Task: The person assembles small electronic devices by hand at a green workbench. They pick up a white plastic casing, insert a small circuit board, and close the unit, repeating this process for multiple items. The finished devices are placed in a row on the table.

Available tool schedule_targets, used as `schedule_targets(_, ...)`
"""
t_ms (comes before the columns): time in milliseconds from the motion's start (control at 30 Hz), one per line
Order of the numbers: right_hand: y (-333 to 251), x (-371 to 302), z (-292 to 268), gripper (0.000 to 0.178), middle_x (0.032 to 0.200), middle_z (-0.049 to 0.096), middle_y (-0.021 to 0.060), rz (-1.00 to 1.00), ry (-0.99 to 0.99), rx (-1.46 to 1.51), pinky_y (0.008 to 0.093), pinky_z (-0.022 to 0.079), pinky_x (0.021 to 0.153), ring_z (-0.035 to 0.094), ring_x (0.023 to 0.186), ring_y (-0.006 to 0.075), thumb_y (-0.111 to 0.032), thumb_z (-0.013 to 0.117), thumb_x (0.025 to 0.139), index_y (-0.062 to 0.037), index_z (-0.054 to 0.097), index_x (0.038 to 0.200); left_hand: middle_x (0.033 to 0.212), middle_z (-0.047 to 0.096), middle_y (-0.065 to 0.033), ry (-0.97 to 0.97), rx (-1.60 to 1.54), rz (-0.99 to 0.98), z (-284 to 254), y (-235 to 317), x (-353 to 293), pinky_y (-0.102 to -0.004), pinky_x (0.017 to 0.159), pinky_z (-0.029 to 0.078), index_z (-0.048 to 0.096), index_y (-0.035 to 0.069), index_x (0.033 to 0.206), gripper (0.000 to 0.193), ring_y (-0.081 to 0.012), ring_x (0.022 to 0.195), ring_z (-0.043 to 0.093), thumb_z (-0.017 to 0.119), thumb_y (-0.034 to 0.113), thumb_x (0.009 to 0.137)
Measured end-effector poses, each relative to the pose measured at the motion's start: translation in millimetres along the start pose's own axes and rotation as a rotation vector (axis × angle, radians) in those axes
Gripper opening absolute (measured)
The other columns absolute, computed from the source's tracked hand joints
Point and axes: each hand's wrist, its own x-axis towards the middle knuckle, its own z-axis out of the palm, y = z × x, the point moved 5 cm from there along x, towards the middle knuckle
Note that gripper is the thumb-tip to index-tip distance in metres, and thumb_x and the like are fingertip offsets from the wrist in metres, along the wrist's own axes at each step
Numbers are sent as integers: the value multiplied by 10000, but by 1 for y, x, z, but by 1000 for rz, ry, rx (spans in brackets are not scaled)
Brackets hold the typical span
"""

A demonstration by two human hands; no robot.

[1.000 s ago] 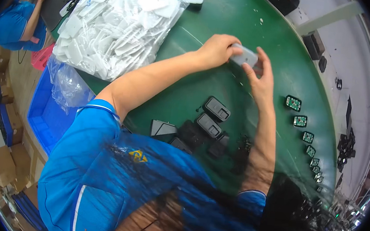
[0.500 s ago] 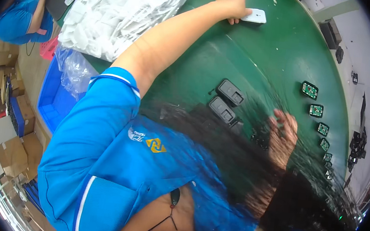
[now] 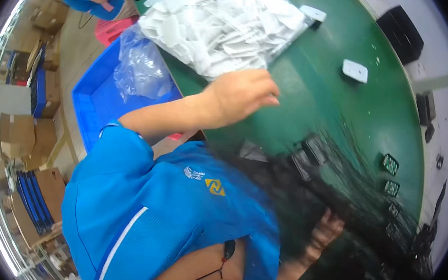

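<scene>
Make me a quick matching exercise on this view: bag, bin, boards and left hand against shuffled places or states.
Column one
1. Bag
2. Bin
3. Boards
4. Left hand

Column two
A. Blue, with crumpled clear plastic in it
B. Fingers curled, nothing visible in it
C. Full of white pieces
D. In a row near the table's right edge

Pairs: 1-C, 2-A, 3-D, 4-B

A broad green table [image 3: 325, 98] spreads toward the right, tan floor [image 3: 77, 66] shows to its left, cardboard boxes [image 3: 18, 139] crowd beyond, and bright strips of light [image 3: 10, 17] glare near the left rim.
</scene>
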Motion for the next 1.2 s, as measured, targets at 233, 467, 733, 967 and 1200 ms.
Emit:
schedule_targets(233,4,13,-9,89,882,576,94,133,15,93,293,470,661,573,764,184,-22,575,874,18,599,950,924,601,-117,200,370,-201,-60,-80,-25,-366,742,484,617,46,967,177,-299,894,588,637,110,803)
schedule_targets(467,8,16,-11,96,866,616,84,271,16,254,277,467,618,579,686,131,-52,570,891,5,596,964,936,605,-48,254,450,-185,-41,-88,-9,-338,733,491,674,127,958,176,-239,885,584,678,159,785)
schedule_targets(733,-16,31,-28,60,858,588,38,156,102,332,217,449,618,536,683,95,-56,600,890,-6,572,906,861,594,-24,460,55,-325,-77,-94,-37,-236,597,449,660,114,1032,174,-132,746,588,623,112,863)
schedule_targets(967,-96,55,-14,73,874,554,50,279,19,1127,206,431,616,536,715,104,17,624,848,1,580,903,767,585,-4,40,-991,-559,-3,1,-24,-196,543,435,532,116,1249,334,-45,596,526,488,52,925)
schedule_targets(1200,-138,63,-5,55,867,542,21,285,-88,1291,200,405,696,505,781,77,14,643,842,5,596,868,779,567,-50,-42,-843,-151,61,62,1,-247,518,444,649,42,1044,222,-117,590,566,602,-35,841)
